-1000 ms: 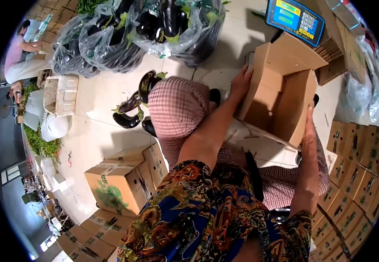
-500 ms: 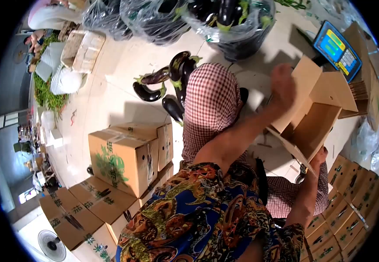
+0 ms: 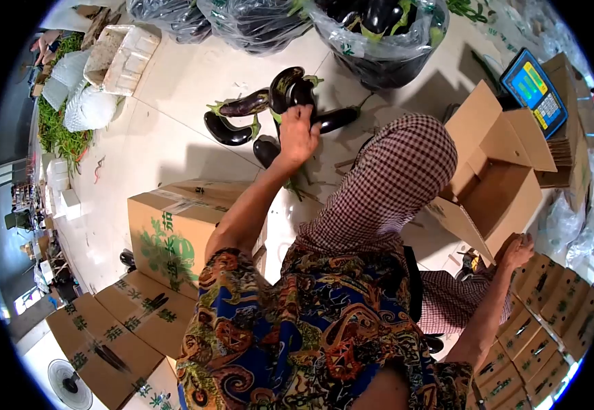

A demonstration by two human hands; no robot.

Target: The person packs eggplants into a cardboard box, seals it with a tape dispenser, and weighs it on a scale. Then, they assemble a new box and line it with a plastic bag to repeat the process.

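My left hand (image 3: pixel 299 140) reaches down into a loose group of dark purple eggplants on the floor, its fingers curled over one eggplant (image 3: pixel 336 121). Beside that hand lie a curved eggplant (image 3: pixel 228 130), a brownish one (image 3: pixel 246 104) and another (image 3: pixel 266 150) partly under my wrist. On the right, my right hand (image 3: pixel 518 251) holds the lower edge of an open cardboard box (image 3: pixel 509 198). The box is tilted with its flaps spread, and I see bare cardboard inside. My fingertips there are partly hidden.
A plastic-lined tub (image 3: pixel 379 65) full of eggplants stands ahead, beside filled plastic bags (image 3: pixel 256 27). A scale display (image 3: pixel 533 92) is behind the open box. Printed cartons (image 3: pixel 167 239) are stacked at left, more cartons (image 3: pixel 529 328) at lower right. A white crate (image 3: pixel 123 61) sits far left.
My left hand has swung from beside the open box leftward to the eggplants. My checked knee has shifted right, uncovering more eggplants. My right hand stays at the box.
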